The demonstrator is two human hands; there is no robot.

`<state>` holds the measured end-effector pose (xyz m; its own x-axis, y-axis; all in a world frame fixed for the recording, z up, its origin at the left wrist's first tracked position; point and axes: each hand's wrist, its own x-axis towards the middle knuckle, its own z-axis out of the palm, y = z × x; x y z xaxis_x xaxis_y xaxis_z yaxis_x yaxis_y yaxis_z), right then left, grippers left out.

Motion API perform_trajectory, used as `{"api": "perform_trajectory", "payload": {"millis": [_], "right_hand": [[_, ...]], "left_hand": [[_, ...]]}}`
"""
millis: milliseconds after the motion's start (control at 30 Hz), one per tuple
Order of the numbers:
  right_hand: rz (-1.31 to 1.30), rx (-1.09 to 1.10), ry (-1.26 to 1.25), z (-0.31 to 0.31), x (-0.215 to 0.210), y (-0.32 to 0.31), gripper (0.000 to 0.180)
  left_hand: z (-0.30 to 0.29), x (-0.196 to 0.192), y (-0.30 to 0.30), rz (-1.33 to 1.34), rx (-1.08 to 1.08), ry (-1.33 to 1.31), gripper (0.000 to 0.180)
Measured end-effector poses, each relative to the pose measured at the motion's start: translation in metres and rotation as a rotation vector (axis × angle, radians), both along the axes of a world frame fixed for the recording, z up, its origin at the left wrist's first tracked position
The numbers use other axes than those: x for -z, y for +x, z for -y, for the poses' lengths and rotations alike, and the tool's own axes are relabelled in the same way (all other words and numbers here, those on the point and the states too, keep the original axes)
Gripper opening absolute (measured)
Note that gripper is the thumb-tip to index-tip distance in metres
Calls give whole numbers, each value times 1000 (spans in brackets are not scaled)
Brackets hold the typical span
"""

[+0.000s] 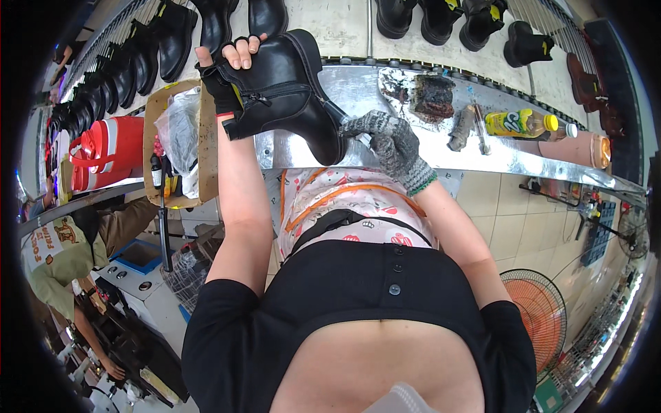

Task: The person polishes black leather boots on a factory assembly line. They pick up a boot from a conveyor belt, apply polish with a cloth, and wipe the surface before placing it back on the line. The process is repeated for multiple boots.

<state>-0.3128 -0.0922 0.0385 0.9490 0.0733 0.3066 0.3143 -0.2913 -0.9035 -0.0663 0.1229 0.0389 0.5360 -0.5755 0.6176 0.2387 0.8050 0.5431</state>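
One black boot [279, 96] is held up over the metal desk [441, 153] in my head view, its sole facing right and its toe near. My left hand [242, 54] has its grip clamped on the boot; fingertips curl over the far edge, while the palm is hidden behind the leather. My right hand [396, 144], in a grey knit glove, has its grip closed around a slim tool [363, 140], mostly covered by the fingers; I can't tell whether its tip touches the boot. To the right lie a dark, crusted block [432, 98] and a yellow bottle [516, 123]. A carton [207, 138] stands left. The far boots [268, 15] are cut off by the frame, and my right sleeve [506, 337] partly covers an orange fan [537, 310].
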Motion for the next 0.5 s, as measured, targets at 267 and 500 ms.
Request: {"api": "perform_trajectory", "payload": {"millis": [267, 500], "right_hand": [[-130, -52, -175, 18, -4, -16, 53], [-296, -24, -82, 23, 10, -33, 37]], "left_hand": [[-13, 15, 8, -56, -10, 15, 77], [-26, 34, 26, -113, -60, 86, 75]]}}
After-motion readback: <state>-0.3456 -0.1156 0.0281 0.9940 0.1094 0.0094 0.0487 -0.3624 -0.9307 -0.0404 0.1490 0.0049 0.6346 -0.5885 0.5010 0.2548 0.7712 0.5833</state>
